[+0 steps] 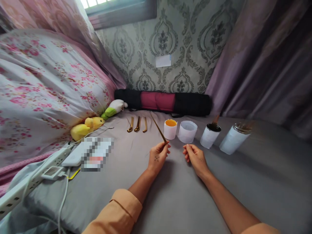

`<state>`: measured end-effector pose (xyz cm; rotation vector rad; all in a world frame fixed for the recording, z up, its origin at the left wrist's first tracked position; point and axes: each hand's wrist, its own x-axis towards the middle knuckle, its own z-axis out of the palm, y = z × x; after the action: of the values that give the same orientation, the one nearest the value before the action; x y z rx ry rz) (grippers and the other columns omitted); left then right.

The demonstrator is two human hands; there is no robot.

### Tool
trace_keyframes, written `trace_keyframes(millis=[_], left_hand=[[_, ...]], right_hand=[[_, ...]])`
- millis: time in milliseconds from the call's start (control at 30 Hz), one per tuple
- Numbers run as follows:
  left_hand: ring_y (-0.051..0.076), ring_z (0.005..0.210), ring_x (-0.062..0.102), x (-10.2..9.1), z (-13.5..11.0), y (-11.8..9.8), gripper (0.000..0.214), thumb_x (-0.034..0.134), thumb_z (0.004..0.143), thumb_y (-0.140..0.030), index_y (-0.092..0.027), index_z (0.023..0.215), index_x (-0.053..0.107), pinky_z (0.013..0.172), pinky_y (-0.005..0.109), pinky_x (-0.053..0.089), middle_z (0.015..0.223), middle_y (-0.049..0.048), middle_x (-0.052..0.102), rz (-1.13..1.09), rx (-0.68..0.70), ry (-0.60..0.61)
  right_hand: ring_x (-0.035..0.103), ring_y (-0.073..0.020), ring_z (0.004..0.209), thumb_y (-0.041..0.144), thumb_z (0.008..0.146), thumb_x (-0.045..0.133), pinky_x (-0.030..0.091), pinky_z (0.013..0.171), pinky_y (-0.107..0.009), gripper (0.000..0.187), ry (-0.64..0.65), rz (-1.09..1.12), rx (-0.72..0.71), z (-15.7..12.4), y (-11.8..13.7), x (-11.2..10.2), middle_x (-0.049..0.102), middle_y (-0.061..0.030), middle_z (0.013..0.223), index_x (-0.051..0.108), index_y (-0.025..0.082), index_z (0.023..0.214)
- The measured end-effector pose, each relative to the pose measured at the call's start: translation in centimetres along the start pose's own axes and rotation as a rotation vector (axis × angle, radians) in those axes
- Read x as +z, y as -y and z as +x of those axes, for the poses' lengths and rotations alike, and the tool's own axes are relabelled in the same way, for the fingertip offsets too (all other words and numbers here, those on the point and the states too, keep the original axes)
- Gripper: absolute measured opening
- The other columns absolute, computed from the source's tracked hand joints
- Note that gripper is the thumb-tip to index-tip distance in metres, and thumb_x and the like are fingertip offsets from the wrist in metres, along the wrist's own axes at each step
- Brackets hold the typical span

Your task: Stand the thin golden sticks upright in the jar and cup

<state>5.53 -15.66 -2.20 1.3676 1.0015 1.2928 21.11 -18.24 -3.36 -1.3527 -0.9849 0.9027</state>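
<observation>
My left hand point(158, 156) pinches one end of a thin dark-gold stick point(159, 129), which slants up and to the left. To its right, my right hand point(195, 158) has its fingers curled together; whether anything is in them is hidden. Just beyond the hands stand a white-wrapped cup with orange inside point(170, 130) and a wider whitish cup point(187, 132). Farther right are a white-wrapped container with a dark rim point(210, 136) and brown tips sticking out, and a leaning white-wrapped jar point(234, 139). Several gold sticks with bent ends point(138, 124) lie left of the cups.
A grey sheet point(170, 201) covers the surface. At the back lies a black and red roll point(158, 101). On the left are a yellow plush toy point(81, 130), a green and white plush toy point(114, 108), a power strip point(36, 175) with cables and a white device point(75, 156).
</observation>
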Motion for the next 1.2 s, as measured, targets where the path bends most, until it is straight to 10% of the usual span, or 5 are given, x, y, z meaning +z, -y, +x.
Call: trace_keyframes(millis=[567, 1200], left_hand=[[0.013, 0.081, 0.055, 0.1, -1.0, -0.2, 0.028, 0.037, 0.086, -0.022, -0.019, 0.104, 0.058, 0.074, 0.023, 0.042, 0.091, 0.0072, 0.060, 0.448, 0.475, 0.278], [0.012, 0.074, 0.051, 0.8, -1.8, 0.0, 0.028, 0.034, 0.087, -0.024, -0.019, 0.098, 0.060, 0.070, 0.023, 0.040, 0.081, 0.0056, 0.055, 0.558, 0.480, 0.416]], right_hand=[[0.044, -0.0072, 0.047, 0.044, 0.076, 0.051, 0.034, 0.042, -0.020, 0.033, 0.129, 0.075, -0.072, -1.1, 3.1, 0.3, 0.051, 0.0004, 0.059, 0.060, 0.015, 0.086], [0.038, -0.0054, 0.040, 0.042, 0.072, 0.055, 0.030, 0.038, -0.020, 0.030, 0.111, 0.044, -0.076, -1.3, 4.6, 0.0, 0.049, 0.0025, 0.056, 0.055, 0.014, 0.082]])
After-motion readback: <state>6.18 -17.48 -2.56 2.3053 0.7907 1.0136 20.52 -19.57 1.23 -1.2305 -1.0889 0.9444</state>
